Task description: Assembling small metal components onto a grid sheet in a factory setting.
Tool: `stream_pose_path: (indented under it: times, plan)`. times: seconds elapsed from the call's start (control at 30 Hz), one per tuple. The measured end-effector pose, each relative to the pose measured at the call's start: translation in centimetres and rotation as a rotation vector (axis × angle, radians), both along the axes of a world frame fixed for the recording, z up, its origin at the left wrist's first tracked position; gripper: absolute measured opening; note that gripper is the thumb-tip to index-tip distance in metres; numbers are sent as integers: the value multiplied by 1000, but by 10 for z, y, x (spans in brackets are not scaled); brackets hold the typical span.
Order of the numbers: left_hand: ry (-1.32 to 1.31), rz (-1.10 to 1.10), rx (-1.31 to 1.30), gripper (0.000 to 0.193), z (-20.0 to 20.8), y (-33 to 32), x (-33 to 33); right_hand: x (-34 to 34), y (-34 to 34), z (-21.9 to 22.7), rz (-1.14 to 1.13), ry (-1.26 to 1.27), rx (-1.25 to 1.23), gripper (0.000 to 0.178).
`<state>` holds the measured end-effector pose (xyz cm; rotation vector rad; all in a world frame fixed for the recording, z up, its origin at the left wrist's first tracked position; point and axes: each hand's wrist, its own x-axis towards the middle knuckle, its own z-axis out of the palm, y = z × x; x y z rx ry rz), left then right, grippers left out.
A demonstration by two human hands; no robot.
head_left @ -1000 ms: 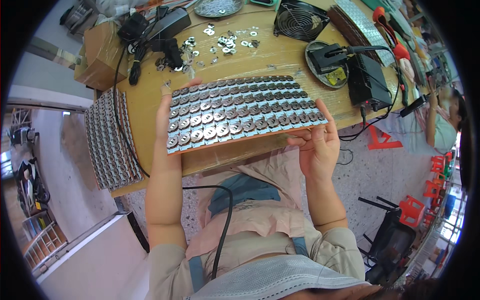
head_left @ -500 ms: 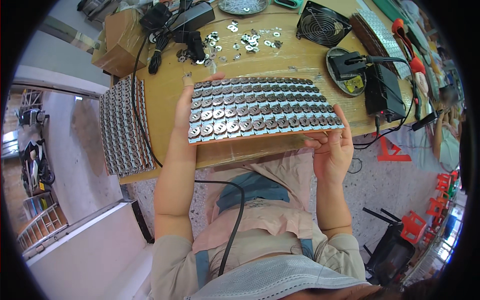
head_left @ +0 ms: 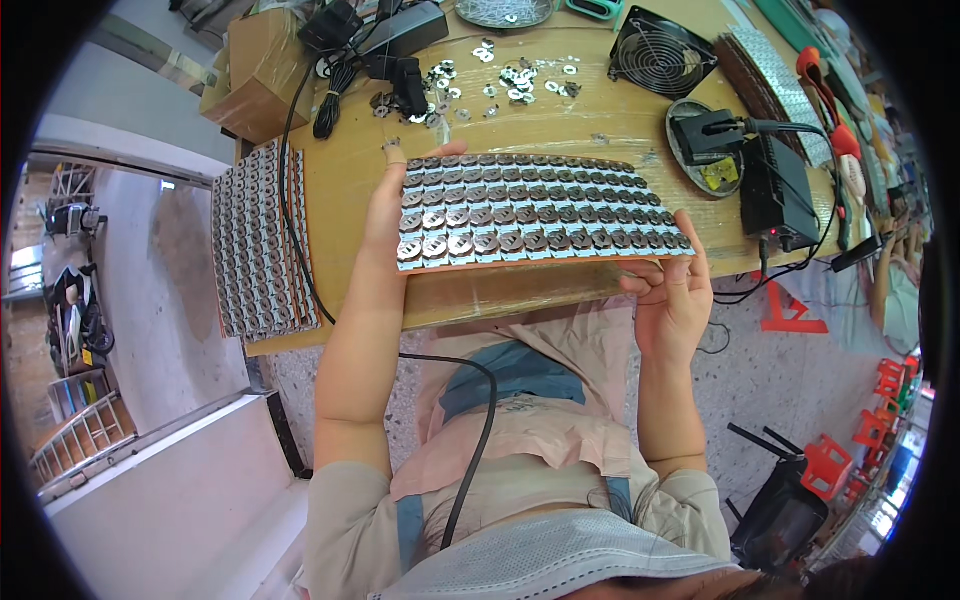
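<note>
Both of my hands hold up a rectangular panel (head_left: 540, 215) covered in rows of round, shiny metal parts on a pale face. It is tilted above the front of the table, its brown-orange edge toward me. My left hand (head_left: 387, 205) grips the left end, thumb at the far corner and other fingers mostly hidden behind. My right hand (head_left: 672, 305) closes on the near right corner, with fingertips curled under the edge. To the left, a stack of similar panels (head_left: 258, 240) lies on the table, with a black cable crossing it.
Loose metal rings (head_left: 518, 82) are scattered at the back of the table (head_left: 350, 190). A black fan (head_left: 662, 58) stands beyond, with a round dish (head_left: 718, 180) and a black power box (head_left: 778, 195) at right. A cardboard box (head_left: 262, 75) sits back left.
My whole view has shifted slightly, so the table appears a little further right and higher. The panel looks slightly more foreshortened. Both hands keep the same hold on it.
</note>
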<state>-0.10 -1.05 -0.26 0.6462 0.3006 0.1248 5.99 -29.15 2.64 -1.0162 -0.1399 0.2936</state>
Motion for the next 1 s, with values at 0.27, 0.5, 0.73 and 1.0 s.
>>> stream_pose_path:
  times: [0.27,0.5,0.73,1.0]
  plan:
    - [23,-6,-12,64,0,0,0,0,0,0,-15,-3,-15,58]
    - [45,-3,-23,60,-2,1,0,0,0,-3,2,-5,21,57]
    - [32,-11,-29,60,1,0,-2,-1,-1,-2,5,-1,12,56]
    - [35,-22,-53,59,-1,2,-2,-2,0,-1,1,-3,8,56]
